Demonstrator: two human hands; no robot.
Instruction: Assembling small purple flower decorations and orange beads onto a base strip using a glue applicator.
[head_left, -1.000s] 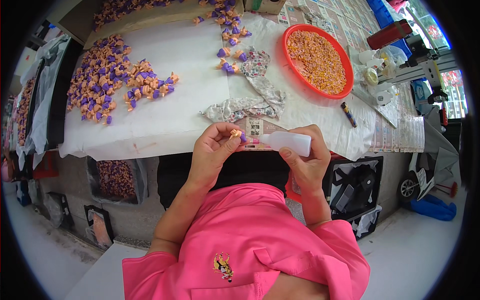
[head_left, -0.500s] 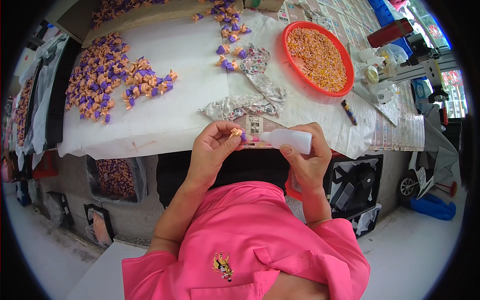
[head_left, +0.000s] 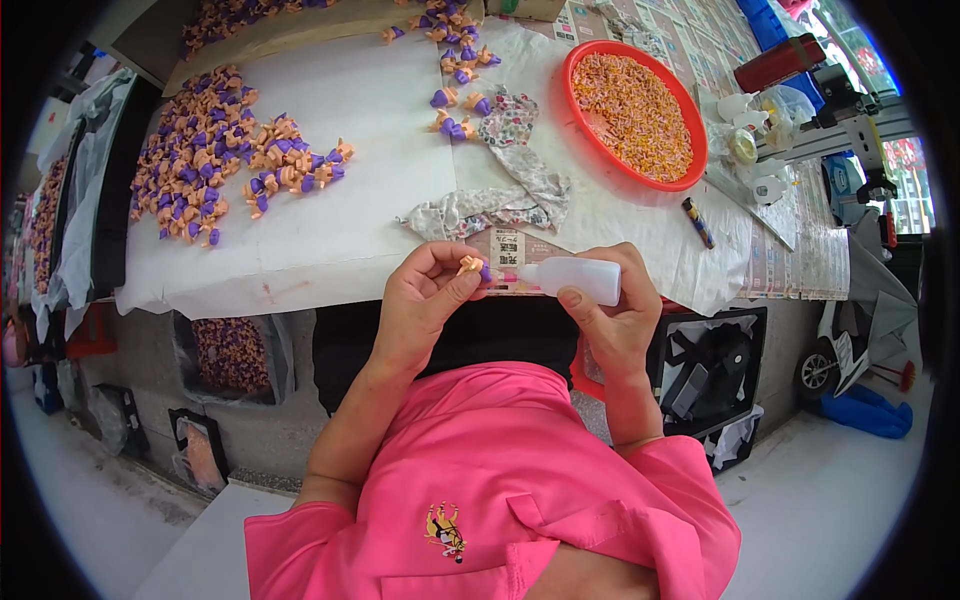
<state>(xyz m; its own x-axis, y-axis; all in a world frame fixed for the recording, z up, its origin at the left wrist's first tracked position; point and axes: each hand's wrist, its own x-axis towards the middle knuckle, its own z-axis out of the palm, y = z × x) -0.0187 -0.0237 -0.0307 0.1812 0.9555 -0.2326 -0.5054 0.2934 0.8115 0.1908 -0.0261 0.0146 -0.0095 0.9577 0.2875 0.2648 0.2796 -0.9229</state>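
Observation:
Between the thumb and fingers of my left hand [head_left: 428,290] is a small peach and purple plastic figure part [head_left: 474,267], its purple end turned right. My right hand [head_left: 622,305] is wrapped round a white squeeze bottle [head_left: 580,279], which lies nearly level. The bottle's narrow tip points left at the purple end; whether they touch, I cannot tell. Both hands are over the table's near edge. Just beyond them lies a crumpled floral cloth [head_left: 500,205].
A heap of similar peach and purple parts [head_left: 195,160] covers the left of the white-covered table [head_left: 360,215]. A red round tray [head_left: 575,100] of tiny orange and pink pieces stands right, near a dark marker-like tube [head_left: 698,223]. Behind it is a metal stand [head_left: 850,130].
Almost nothing differs; the bottle and my right hand have shifted very slightly left. My left hand keeps its hold on the part.

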